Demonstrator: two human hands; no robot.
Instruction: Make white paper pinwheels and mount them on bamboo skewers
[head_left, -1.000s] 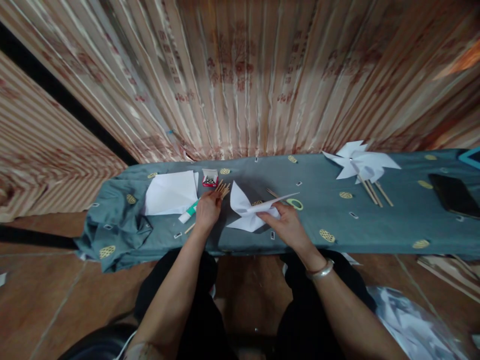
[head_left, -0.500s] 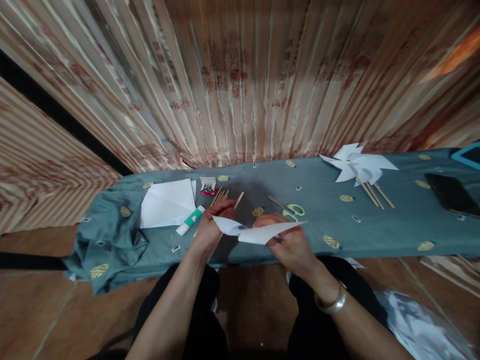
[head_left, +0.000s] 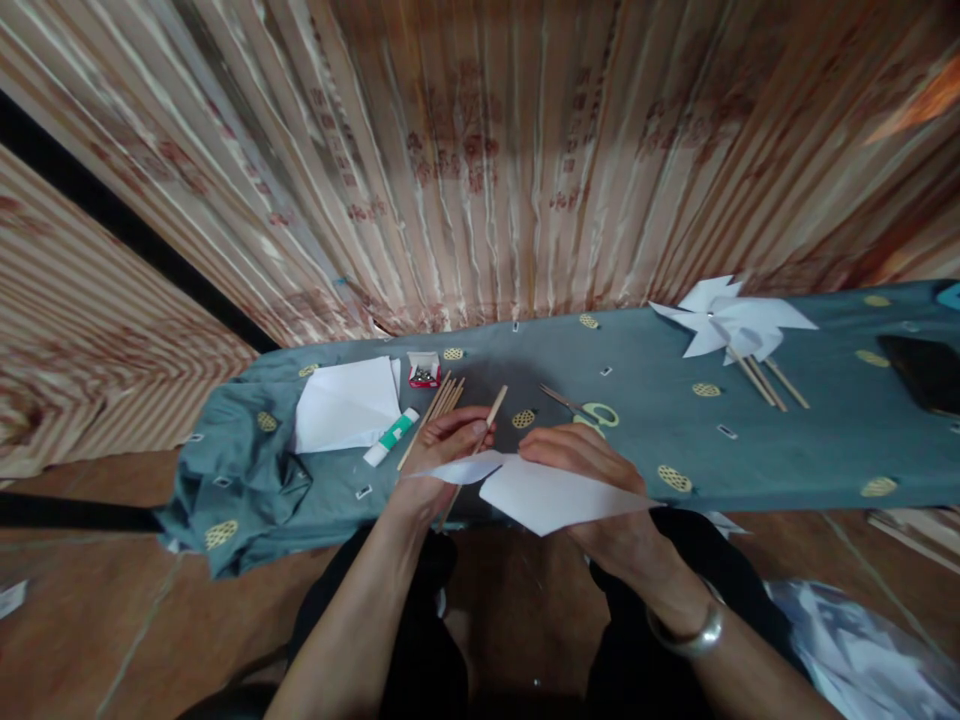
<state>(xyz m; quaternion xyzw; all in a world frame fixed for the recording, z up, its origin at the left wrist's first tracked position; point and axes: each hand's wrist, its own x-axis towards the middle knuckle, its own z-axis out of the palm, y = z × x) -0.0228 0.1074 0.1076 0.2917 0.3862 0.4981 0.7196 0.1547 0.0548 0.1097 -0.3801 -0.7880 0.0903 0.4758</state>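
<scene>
My left hand (head_left: 448, 440) is closed round a thin wooden stick (head_left: 496, 405), its upper end slanting up to the right. A folded white paper pinwheel (head_left: 551, 492) spans both hands at the cloth's front edge. My right hand (head_left: 592, 465) is closed on the pinwheel; its fingertips are hidden behind the paper. Just beyond the hands lie scissors (head_left: 596, 413) with pale green handles. Beside my left hand are several loose wooden sticks (head_left: 448, 398), a green and white glue stick (head_left: 391, 437) and a small open red and white box (head_left: 424, 370) of metal pins.
A stack of white paper (head_left: 349, 405) lies at the left on the grey-green patterned cloth (head_left: 480, 350). Finished pinwheels (head_left: 739, 318) on sticks and a dark phone (head_left: 922, 370) lie to the right. A clear plastic bag (head_left: 862, 640) with white contents rests on the floor.
The pinwheel has tipped so more of its white face shows. My right hand has turned along with it; the left still grips the stick. The whole view has shifted slightly.
</scene>
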